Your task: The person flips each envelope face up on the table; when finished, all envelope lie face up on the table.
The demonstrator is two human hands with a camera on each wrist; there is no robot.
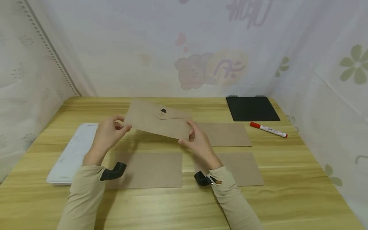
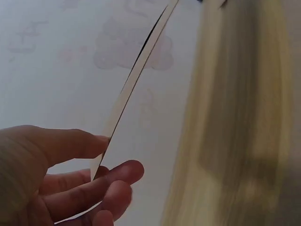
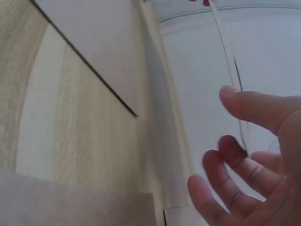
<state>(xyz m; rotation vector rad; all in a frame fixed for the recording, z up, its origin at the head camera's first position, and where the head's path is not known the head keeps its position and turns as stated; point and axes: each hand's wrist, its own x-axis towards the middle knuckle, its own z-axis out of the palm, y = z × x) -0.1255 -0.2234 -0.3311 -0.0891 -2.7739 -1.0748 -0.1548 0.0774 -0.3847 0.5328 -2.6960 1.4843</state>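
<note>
Fingers of your left hand pinch the brown envelope at its near left corner. You have it raised above the bench, spanning the gap between both hands. Your right hand holds its near right corner between thumb and fingers. Farther right lie a black pad and, just nearer, a red-capped marker.

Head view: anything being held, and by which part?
A brown envelope: the left hand pinches its left end, the right hand its right end.
</note>
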